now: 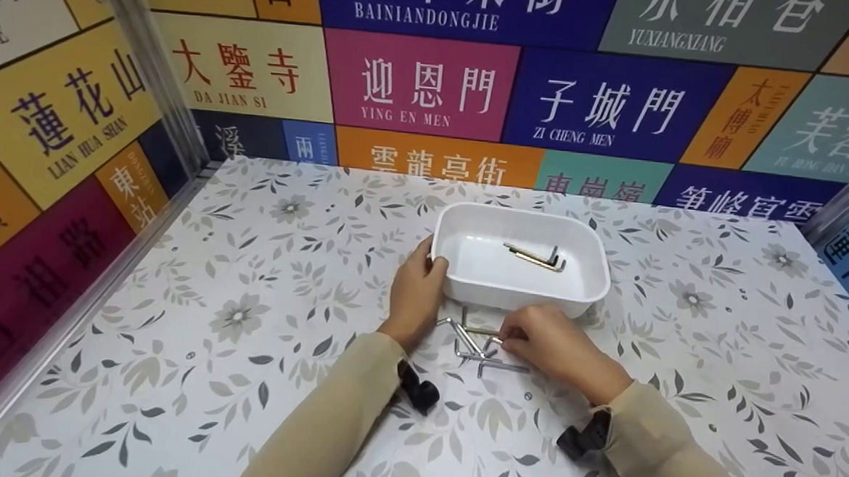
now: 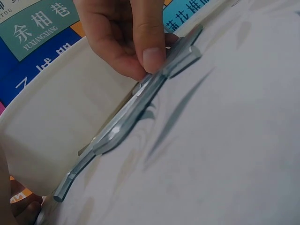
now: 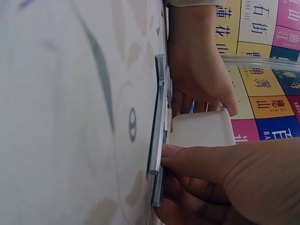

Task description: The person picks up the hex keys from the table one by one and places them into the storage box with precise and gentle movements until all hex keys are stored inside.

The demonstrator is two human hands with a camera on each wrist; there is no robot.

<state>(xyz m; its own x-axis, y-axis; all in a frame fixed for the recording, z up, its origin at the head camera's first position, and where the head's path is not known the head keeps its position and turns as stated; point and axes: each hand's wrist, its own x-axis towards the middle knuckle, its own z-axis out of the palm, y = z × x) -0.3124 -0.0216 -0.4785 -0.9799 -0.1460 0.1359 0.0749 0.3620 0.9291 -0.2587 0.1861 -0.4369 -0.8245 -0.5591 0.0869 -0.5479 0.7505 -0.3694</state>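
Observation:
A white plastic tub (image 1: 512, 295) stands on the table, and my left hand (image 1: 418, 289) grips its left rim, thumb on the near side. Inside the tub lie a few gold-coloured hex keys (image 1: 532, 259) with bent ends. Just in front of it is a loose pile of silver hex keys (image 1: 471, 343). My right hand (image 1: 551, 347) reaches low into the pile's right side, thumb and fingers pinching the end of a gold-coloured hex key (image 1: 479, 331). In the left wrist view, the silver keys (image 2: 124, 117) partly hide what those fingertips (image 2: 152, 58) hold.
A white tablecloth (image 1: 242, 389) with a grey leaf pattern covers the table. Behind it and to the left rise wall panels (image 1: 418, 85) in many colours with printed characters. Dark wrist cameras (image 1: 420, 391) are strapped at both sleeves.

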